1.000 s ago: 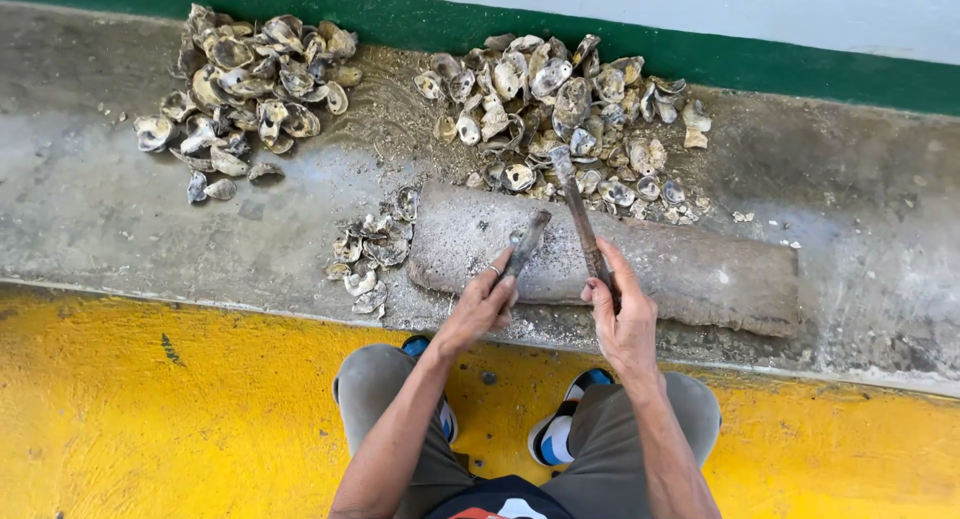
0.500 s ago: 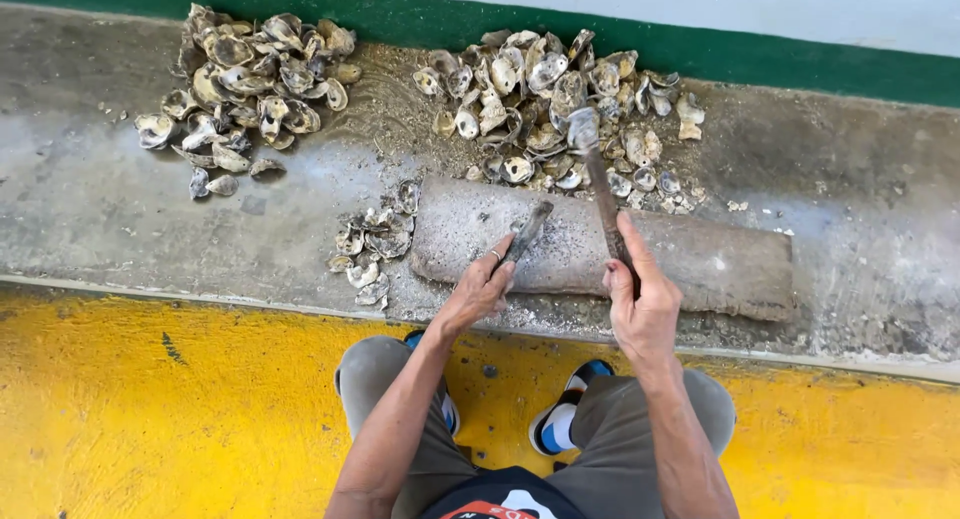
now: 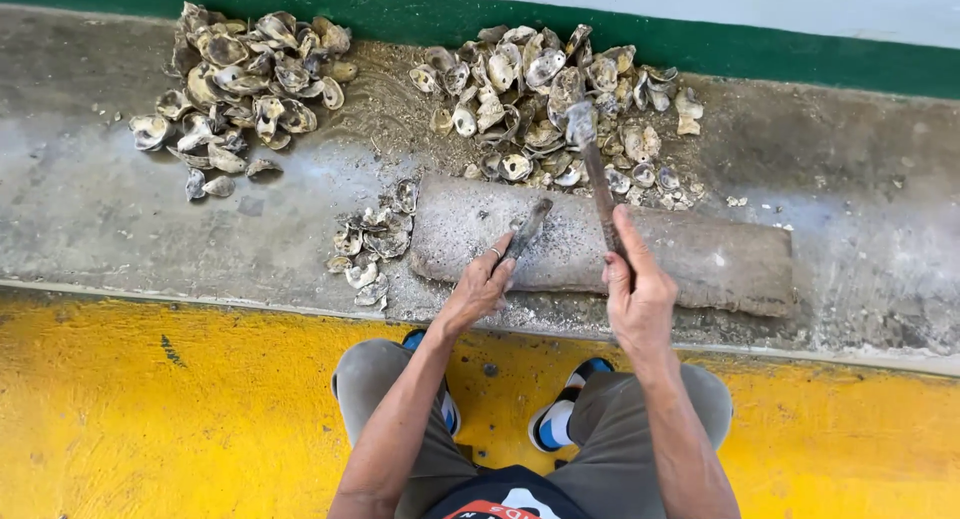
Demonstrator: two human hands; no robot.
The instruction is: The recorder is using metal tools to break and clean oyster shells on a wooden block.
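My left hand (image 3: 480, 291) holds a long narrow grey shell (image 3: 527, 229) down on a flat grey stone slab (image 3: 700, 259). My right hand (image 3: 636, 289) grips the handle of a small hammer (image 3: 592, 159), whose head is raised over the far shell pile. The hammer head hangs above and a little right of the held shell. A ring shows on a finger of the left hand.
Three heaps of oyster shells lie on the concrete ledge: a large pile (image 3: 245, 74) at far left, a large pile (image 3: 555, 99) behind the slab, a small one (image 3: 372, 244) left of the slab. A yellow floor (image 3: 150, 419) lies below; a green wall band (image 3: 800, 59) behind.
The hammer has swung up and away from the slab, its head rising from near the held shell to over the far pile. The left hand has stayed on the shell.
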